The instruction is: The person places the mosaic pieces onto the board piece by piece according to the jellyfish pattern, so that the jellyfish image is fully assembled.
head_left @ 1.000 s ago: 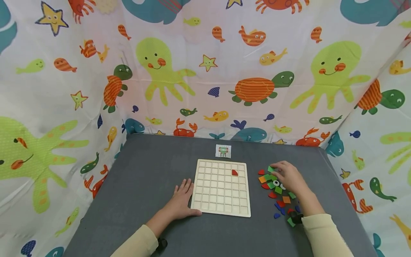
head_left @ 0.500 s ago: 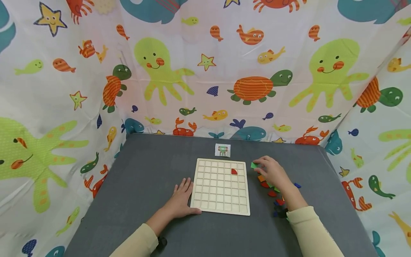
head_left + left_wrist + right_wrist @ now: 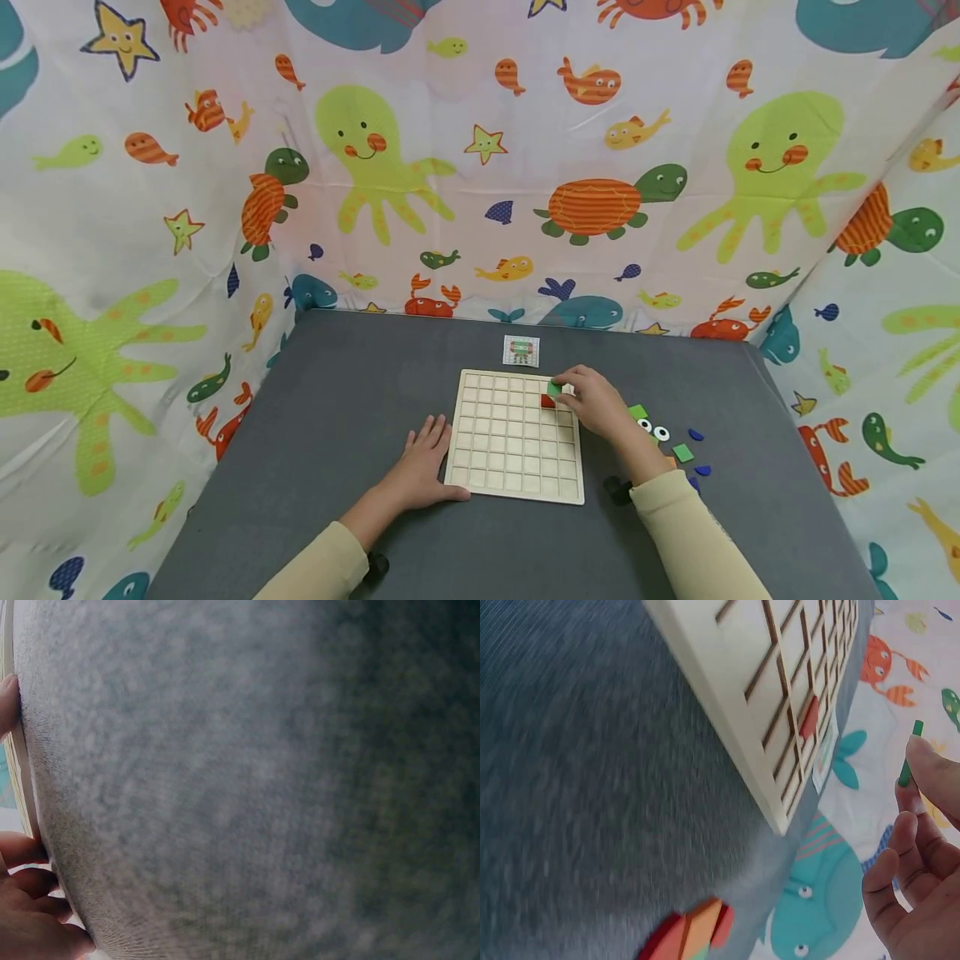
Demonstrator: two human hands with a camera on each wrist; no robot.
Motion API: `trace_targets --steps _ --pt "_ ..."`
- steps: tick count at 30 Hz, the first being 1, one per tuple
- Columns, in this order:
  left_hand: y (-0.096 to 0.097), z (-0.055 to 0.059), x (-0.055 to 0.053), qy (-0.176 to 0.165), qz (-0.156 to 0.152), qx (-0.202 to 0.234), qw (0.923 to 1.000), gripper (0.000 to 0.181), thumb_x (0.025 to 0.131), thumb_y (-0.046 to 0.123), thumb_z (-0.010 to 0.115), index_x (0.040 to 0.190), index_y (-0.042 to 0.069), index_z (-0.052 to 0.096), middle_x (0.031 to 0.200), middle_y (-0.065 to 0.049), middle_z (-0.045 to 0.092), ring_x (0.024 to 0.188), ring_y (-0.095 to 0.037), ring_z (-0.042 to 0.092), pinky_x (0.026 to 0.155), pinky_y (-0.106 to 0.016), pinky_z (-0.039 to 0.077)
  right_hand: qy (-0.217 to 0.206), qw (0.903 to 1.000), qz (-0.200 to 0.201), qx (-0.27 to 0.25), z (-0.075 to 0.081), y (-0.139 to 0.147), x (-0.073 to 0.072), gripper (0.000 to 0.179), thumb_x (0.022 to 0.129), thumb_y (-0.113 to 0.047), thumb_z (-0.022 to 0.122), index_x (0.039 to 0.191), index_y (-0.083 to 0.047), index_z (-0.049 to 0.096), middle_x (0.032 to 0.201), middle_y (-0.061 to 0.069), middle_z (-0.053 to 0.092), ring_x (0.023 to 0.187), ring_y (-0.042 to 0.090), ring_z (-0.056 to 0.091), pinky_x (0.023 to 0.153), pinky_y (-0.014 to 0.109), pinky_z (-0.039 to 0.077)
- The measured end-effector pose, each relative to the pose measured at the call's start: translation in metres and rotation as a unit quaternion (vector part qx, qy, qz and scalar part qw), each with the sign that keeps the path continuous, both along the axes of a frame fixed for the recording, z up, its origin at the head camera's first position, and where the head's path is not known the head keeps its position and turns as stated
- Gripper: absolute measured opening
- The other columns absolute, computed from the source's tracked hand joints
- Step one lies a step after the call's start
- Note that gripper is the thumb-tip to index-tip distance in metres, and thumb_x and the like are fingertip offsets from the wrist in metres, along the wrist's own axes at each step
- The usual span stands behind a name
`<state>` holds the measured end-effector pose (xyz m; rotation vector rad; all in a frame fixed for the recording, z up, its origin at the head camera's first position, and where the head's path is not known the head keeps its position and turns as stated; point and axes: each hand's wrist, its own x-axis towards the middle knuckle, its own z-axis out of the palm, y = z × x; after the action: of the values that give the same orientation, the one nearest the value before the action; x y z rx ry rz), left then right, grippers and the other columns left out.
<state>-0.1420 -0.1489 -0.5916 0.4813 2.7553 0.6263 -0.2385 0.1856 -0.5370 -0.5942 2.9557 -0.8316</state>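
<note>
A wooden grid board (image 3: 502,442) lies on the dark grey table. One red quarter-round tile (image 3: 548,401) sits in a cell near its upper right. My right hand (image 3: 597,406) pinches a green square tile (image 3: 554,388) between thumb and finger, just above that red tile. In the right wrist view the green tile (image 3: 911,753) is seen edge-on, raised over the board. My left hand (image 3: 422,469) lies with fingers spread against the board's left edge, thumb at the lower left corner. The left wrist view catches only its fingers (image 3: 34,900) by the board's side.
A small printed card (image 3: 521,351) with a figure on a grid lies behind the board. Loose tiles lie right of the board, among them a green tile (image 3: 682,453), blue pieces (image 3: 696,434) and white rings (image 3: 661,433); my right forearm hides others. A patterned curtain (image 3: 465,167) stands behind the table.
My right hand has picked a green tile from the pile and carried it left, over the board's upper right. My left hand has stayed at the board's left edge.
</note>
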Motion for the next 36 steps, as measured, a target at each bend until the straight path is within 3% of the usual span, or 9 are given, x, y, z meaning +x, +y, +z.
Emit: trace_targets --steps 8,16,22,36 --pt "0.000 -0.001 0.001 0.001 0.002 0.001 1.0000 0.121 0.075 0.069 0.077 0.159 -0.001 0.025 0.168 -0.020 0.014 0.156 -0.040 0.008 0.120 -0.065 0.014 -0.045 0.9990 0.007 -0.004 -0.015 -0.016 -0.011 0.026 0.095 -0.019 0.073 0.120 -0.012 0.074 0.118 0.009 0.065 0.085 0.019 0.057 0.070 0.037 0.051" --pt "0.001 0.000 0.002 0.000 0.003 0.000 1.0000 0.121 0.075 0.069 0.077 0.159 -0.001 0.024 0.168 -0.020 0.013 0.156 -0.040 0.008 0.120 -0.065 0.014 -0.052 0.9985 0.014 0.012 -0.025 -0.028 -0.019 0.027 0.093 -0.021 0.075 0.119 -0.015 0.076 0.120 0.007 0.068 0.107 0.028 0.066 0.089 0.048 0.054" --pt "0.002 0.001 0.002 0.000 0.003 0.000 1.0000 0.122 0.075 0.070 0.077 0.159 0.000 0.024 0.168 -0.020 0.014 0.156 -0.039 0.008 0.120 -0.064 0.015 -0.074 0.9969 0.007 0.026 -0.031 -0.033 -0.022 0.028 0.091 -0.021 0.077 0.119 -0.017 0.076 0.116 0.005 0.069 0.101 0.023 0.066 0.085 0.044 0.055" --pt "0.000 0.000 0.002 0.002 0.001 0.009 1.0000 0.121 0.075 0.068 0.078 0.159 -0.001 0.025 0.168 -0.021 0.014 0.156 -0.040 0.008 0.119 -0.066 0.015 -0.082 0.9943 -0.007 0.069 -0.028 -0.043 -0.022 0.024 0.090 -0.017 0.078 0.114 -0.017 0.077 0.112 0.003 0.068 0.096 0.021 0.066 0.083 0.042 0.056"
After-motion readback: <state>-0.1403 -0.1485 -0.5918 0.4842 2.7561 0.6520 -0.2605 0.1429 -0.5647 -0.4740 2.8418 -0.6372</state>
